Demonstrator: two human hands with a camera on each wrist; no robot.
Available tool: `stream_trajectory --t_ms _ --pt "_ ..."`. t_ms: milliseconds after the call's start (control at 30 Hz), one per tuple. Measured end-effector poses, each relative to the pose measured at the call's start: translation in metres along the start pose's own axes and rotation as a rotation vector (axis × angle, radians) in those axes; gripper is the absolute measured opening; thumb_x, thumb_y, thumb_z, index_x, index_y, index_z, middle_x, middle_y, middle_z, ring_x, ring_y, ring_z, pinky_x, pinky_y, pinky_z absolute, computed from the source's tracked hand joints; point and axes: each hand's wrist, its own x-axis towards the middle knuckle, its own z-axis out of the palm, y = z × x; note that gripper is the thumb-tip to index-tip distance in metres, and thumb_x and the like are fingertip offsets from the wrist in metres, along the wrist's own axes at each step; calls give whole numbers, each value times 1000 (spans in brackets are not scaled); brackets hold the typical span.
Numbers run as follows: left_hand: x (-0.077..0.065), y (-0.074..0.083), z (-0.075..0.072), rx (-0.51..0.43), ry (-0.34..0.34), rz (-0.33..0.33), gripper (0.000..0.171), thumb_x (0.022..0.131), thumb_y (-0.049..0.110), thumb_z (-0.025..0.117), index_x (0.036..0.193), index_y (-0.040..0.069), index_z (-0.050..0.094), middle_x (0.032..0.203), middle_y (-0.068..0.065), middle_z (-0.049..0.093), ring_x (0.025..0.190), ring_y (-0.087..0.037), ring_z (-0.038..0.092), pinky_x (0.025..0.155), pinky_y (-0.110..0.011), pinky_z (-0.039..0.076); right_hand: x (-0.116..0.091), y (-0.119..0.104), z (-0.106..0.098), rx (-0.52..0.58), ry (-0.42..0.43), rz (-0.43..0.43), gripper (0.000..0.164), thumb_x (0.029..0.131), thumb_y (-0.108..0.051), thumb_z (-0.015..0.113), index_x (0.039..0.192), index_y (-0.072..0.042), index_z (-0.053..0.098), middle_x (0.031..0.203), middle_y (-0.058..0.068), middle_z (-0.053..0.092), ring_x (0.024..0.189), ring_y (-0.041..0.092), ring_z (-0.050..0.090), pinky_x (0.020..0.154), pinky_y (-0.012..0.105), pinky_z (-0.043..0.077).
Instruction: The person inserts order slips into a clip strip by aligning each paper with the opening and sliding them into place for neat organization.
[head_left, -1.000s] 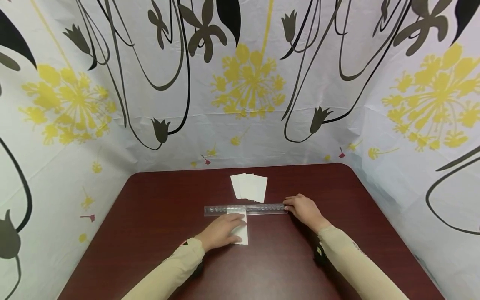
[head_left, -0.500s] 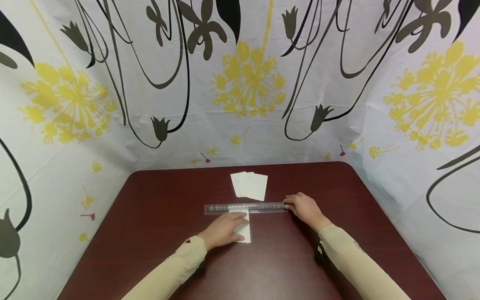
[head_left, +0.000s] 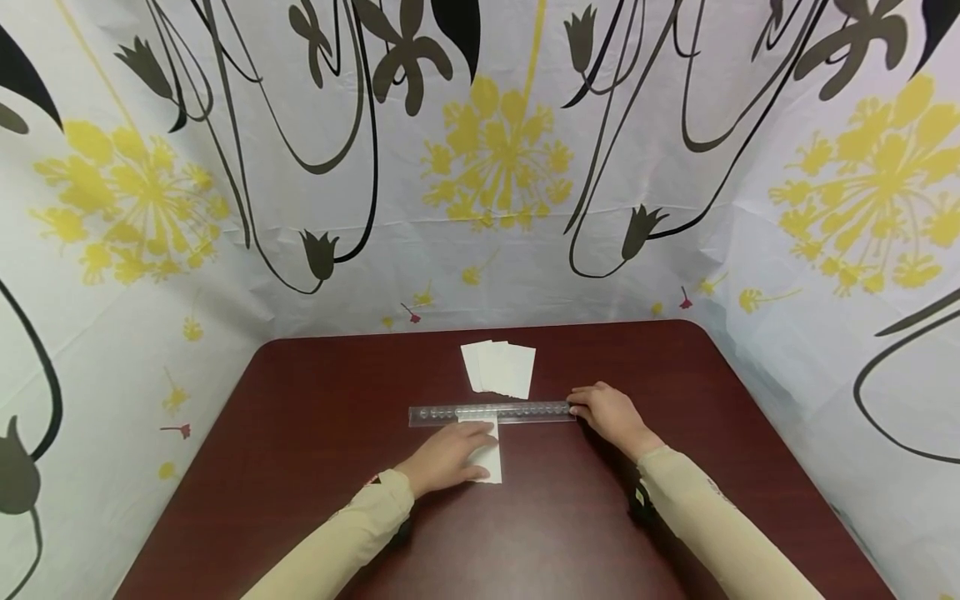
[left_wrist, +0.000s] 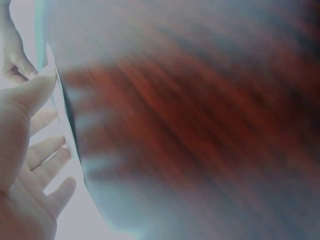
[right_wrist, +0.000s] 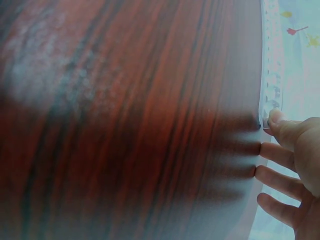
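Note:
A clear plastic ruler (head_left: 532, 412) lies crosswise on the dark red table in the head view. Its right end is pinched between the thumb and index finger of my right hand (head_left: 609, 418); the right wrist view shows the thumb (right_wrist: 281, 125) at that end, other fingers touching the table. A small white paper strip (head_left: 489, 461) lies lengthwise with its far end at the ruler, partly covered by my left hand (head_left: 444, 460). That hand rests on the paper with fingers spread and fairly straight; in the left wrist view its thumb (left_wrist: 37, 90) touches the paper's near edge.
Several white paper pieces (head_left: 497, 368) lie overlapped, fanned out, beyond the ruler. The table (head_left: 315, 433) has rounded far corners. Behind it and along both sides hangs a white cloth (head_left: 420, 258) printed with flowers.
My left hand and the paper under it have slid slightly to the right along the ruler, mostly in the first half second. The right hand keeps its hold on the ruler's end.

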Motion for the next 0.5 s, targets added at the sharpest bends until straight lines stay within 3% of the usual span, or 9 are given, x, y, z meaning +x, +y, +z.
stream_trajectory --t_ms 500 --pt "1 -1 2 2 10 6 53 88 43 71 133 17 61 147 -5 55 138 -22 50 116 -44 40 1 -2 -2 7 -7 -1 21 91 -18 71 109 -10 76 118 12 73 97 29 67 82 44 58"
